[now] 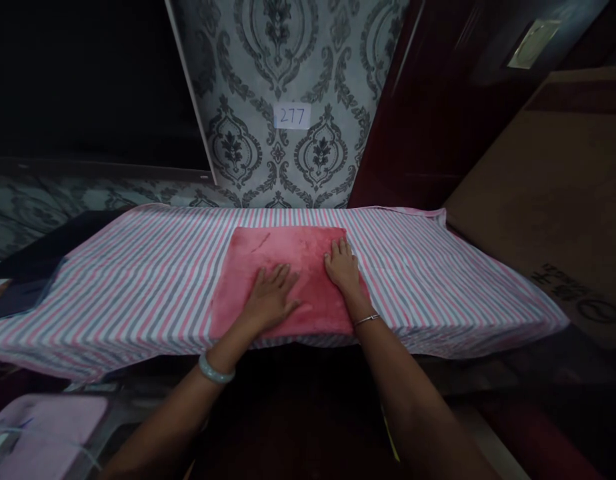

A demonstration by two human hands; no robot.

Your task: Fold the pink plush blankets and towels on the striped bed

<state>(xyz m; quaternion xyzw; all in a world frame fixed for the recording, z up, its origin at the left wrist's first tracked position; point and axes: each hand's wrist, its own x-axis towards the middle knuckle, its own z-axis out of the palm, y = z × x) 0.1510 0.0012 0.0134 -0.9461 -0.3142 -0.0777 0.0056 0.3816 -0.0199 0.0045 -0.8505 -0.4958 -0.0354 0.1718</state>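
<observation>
A plush-looking pinkish-red cloth (268,243), roughly rectangular, lies flat on the striped cover in front of me. My left hand (271,297) rests palm down on the cloth's lower middle, fingers spread. Near its upper right edge, my right hand (343,268) lies flat on the same cloth with the fingers stretched out. Neither hand grips anything. Darker smudges and streaks show in the pile.
A pink, grey and white striped cover (148,273) drapes over the table. A large cardboard box (548,193) stands at the right, and a dark screen (88,87) is at the left. A paper marked 277 (292,116) is on the patterned wall behind.
</observation>
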